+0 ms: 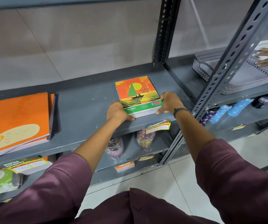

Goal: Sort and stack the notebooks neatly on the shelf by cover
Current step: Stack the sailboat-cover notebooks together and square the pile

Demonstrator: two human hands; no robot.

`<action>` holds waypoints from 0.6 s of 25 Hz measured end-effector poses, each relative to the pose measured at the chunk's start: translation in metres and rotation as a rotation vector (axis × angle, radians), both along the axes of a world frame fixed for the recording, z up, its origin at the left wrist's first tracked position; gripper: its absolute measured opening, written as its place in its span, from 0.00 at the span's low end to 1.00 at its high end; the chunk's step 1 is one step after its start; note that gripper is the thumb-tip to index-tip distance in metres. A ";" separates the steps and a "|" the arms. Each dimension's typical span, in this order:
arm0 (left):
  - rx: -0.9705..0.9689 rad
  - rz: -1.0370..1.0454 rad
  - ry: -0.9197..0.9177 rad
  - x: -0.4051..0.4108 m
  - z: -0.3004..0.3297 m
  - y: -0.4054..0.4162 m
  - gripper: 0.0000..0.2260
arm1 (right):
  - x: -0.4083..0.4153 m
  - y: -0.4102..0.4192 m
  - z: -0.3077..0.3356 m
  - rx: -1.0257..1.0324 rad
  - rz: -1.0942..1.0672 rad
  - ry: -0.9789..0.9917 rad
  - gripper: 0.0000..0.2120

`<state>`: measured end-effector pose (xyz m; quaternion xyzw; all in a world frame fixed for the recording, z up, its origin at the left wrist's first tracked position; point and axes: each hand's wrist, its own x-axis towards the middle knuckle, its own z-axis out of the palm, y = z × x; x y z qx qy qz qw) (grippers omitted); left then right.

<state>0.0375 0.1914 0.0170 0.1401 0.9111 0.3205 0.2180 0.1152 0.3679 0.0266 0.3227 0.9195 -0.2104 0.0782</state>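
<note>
Grey steel shelf (84, 101): left hand (117, 111) and right hand (170, 102) clasp sailboat-cover notebook stack (138, 96) at 9 and 3 o'clock, probably squaring its edges

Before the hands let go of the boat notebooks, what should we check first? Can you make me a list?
1. Both hands on the pile: left hand and right hand press the sides of the sailboat notebooks. Ok.
2. Pile lies flat on the grey shelf. Ok.
3. Edges lined up: lower books peek out a little at the front. Not ok.
4. Pile square to the shelf edge: it sits slightly turned. Not ok.
5. Kept apart from the orange notebooks: clear gap between them. Ok.
6. All covers in the pile match: only the top one shows. Cannot tell.
</note>
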 end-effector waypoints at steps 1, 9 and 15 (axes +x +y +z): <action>0.031 0.012 -0.027 -0.002 0.000 0.000 0.27 | 0.002 0.000 0.000 -0.026 -0.008 0.026 0.29; 0.133 -0.006 -0.197 -0.013 -0.007 -0.006 0.18 | 0.014 0.012 -0.003 -0.410 -0.058 0.182 0.26; 0.753 0.287 -0.623 -0.027 -0.001 -0.010 0.35 | 0.013 0.020 -0.013 -1.018 -0.170 0.405 0.21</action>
